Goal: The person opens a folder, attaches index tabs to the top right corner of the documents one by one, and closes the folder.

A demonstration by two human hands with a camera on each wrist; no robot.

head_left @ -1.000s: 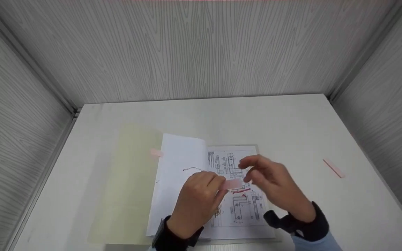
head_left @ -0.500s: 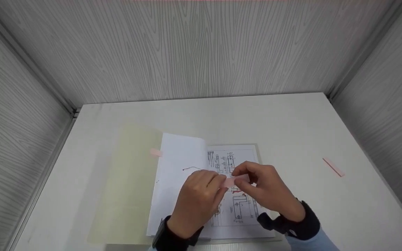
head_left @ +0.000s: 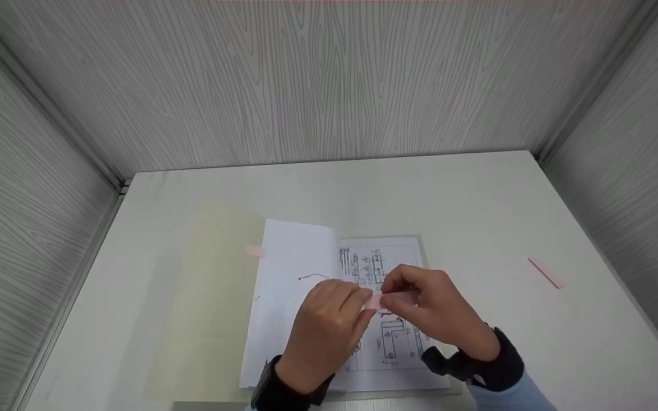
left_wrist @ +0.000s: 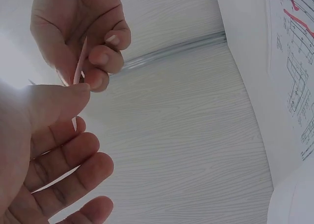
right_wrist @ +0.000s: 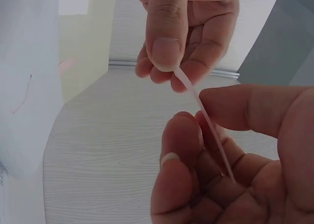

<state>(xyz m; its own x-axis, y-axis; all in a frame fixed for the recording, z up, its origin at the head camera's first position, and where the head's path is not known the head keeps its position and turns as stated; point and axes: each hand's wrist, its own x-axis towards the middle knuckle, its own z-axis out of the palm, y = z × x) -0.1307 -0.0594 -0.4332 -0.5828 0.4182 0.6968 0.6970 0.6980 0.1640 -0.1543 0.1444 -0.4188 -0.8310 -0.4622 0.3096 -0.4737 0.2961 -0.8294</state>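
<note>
In the head view, a pink sticky note strip (head_left: 372,302) is stretched between both hands above an open booklet. My left hand (head_left: 327,328) pinches one end between thumb and fingers. From the other side, my right hand (head_left: 434,305) pinches the strip near its middle, and its free end reaches back toward the right palm. The right wrist view shows the strip (right_wrist: 216,138) edge-on, thin and slightly bent. Beneath the hands lies a page with technical drawings (head_left: 406,348) and red marks, partly covered by them.
The booklet's pale yellow cover (head_left: 197,331) lies folded out to the left, under a turned white page (head_left: 297,248). A pink tab (head_left: 255,251) sticks out from that page's edge. Another pink strip (head_left: 546,273) lies on the white table at right. Grey wood-grain panels (head_left: 329,80) enclose the table.
My right hand has come in from the right and taken hold of the strip, then shifted its pinch closer to my left fingers. My left hand has stayed nearly still.
</note>
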